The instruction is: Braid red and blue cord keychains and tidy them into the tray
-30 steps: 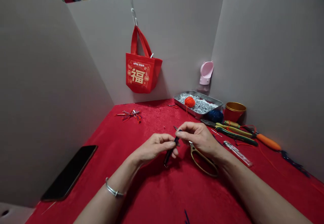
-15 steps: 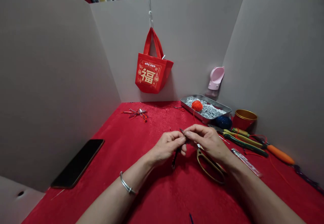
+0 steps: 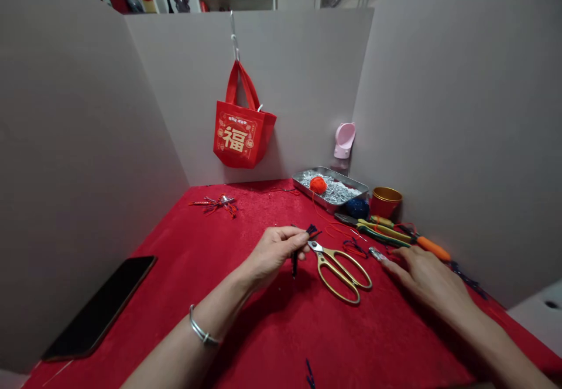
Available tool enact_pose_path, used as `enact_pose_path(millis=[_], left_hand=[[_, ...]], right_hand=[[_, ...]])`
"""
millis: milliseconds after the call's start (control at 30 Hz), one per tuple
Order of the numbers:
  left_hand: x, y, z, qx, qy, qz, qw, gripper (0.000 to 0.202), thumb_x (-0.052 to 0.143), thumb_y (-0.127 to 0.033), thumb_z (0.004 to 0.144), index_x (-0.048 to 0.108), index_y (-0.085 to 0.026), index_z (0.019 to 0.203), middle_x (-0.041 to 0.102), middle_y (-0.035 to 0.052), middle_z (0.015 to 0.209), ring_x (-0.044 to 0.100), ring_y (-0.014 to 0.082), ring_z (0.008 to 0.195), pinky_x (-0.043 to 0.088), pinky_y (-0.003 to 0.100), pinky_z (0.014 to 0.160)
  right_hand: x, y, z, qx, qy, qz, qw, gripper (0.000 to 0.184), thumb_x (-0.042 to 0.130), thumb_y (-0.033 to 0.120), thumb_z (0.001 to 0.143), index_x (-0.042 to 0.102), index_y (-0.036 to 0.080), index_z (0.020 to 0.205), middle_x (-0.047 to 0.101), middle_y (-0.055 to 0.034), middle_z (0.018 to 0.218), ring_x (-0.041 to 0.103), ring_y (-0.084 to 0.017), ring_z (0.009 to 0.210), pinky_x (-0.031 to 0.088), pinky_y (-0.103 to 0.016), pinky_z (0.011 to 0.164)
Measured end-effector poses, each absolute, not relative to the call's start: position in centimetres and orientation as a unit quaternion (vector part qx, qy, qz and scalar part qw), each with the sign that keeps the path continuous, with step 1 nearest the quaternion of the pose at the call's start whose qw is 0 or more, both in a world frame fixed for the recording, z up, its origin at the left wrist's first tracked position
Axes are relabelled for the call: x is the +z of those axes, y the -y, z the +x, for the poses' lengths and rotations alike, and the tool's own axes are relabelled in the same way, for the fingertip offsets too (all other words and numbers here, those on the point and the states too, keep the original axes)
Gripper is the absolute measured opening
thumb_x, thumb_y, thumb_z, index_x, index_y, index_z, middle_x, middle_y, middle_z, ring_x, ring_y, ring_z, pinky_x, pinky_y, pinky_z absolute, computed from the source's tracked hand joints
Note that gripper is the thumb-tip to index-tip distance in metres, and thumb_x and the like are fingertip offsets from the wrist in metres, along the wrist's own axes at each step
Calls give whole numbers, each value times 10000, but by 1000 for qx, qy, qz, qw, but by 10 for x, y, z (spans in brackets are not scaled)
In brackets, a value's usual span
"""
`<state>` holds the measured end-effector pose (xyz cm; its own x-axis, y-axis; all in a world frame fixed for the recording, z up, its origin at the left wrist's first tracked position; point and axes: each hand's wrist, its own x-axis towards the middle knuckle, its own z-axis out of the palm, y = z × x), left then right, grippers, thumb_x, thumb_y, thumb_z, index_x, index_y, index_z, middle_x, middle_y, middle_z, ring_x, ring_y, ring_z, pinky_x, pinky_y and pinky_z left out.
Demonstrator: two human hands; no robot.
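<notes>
My left hand [image 3: 283, 248] is closed in a pinch over the middle of the cloth. It holds a dark cord piece with frayed navy ends [image 3: 311, 229] sticking out past the fingertips. A thin black length [image 3: 294, 265] dangles below the hand; the fingers hide where it joins. Gold-handled scissors [image 3: 345, 272] lie just right of this hand, blades partly hidden near the fingers. My right hand [image 3: 424, 275] reaches over a clear lighter [image 3: 378, 254], thumb and forefinger apart on either side of it. The lighter's metal end shows; its body is mostly covered.
A metal tray [image 3: 302, 185] holds silvery bits and an orange yarn ball [image 3: 318, 185]. Beside it are a blue yarn ball [image 3: 357, 208], a red-gold cup [image 3: 386, 201] and pliers [image 3: 386, 234]. A phone [image 3: 100, 307] lies left; a red bag [image 3: 241, 134] hangs behind.
My right hand has left the dark cord piece and moved right, onto the lighter. My left hand keeps its hold. The scissors are now in fuller view, and the camera has turned right.
</notes>
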<state>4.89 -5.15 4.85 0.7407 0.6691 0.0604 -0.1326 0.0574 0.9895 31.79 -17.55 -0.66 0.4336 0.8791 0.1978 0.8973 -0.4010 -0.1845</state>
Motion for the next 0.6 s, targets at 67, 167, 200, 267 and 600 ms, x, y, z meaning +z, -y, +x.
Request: enact_pose_path(millis=[67,167,200,267,600], left_hand=[[57,54,48,275,-219,648,676,275,599,-387,739,589,-118,682,540,0,621,451,72,553,338,223,579],[66,59,49,254,-234,675,653,286,589,-398,740,558,-132,638,498,-22,563,421,68,526,323,219,551],[67,61,50,245,-237,680,649,291,589,-402,737,551,-134,629,491,-25,553,414,67,517,318,217,539],[68,65,53,226,-237,688,648,300,588,-412,733,547,-135,626,493,-24,547,409,66,501,309,216,517],[68,83,52,195,-208,692,663,327,586,-430,732,549,-126,618,495,-21,527,411,54,460,309,206,487]], right_hand=[[-1,176,312,-61,523,-840,129,416,409,497,781,631,148,824,614,-173,897,564,-354,882,452,-451,666],[13,177,292,-13,547,-796,259,363,469,472,768,630,160,861,617,-139,909,565,-305,871,452,-423,712],[18,177,282,50,557,-762,325,352,488,465,767,624,168,899,618,-116,904,574,-270,837,460,-395,709],[27,177,259,222,551,-672,441,378,539,447,756,587,175,1015,609,-81,878,578,-204,750,475,-339,665],[49,166,199,452,483,-490,567,441,732,323,599,593,201,999,577,-3,749,526,-110,607,426,-232,524]])
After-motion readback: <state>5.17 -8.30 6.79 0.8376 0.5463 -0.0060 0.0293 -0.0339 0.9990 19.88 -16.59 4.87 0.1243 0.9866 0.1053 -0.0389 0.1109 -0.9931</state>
